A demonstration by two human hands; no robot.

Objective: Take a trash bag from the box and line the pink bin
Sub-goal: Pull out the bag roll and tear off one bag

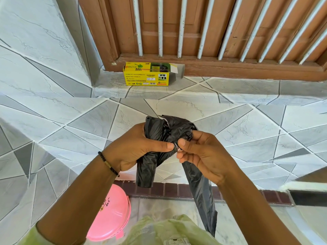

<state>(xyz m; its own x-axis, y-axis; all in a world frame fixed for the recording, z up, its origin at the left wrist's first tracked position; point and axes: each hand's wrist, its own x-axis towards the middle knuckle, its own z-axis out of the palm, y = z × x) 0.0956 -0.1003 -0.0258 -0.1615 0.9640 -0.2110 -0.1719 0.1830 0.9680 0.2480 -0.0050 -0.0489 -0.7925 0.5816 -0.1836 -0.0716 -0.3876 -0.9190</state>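
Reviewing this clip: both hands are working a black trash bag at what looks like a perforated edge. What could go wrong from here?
1. The left hand and right hand pinch the black trash bag close together at the perforation; an uneven pull may tear the film itself.
2. The bag is still bunched, with strands hanging, so finding its mouth may take time.
3. The pink bin appears to have its lid on; it must be opened before lining.
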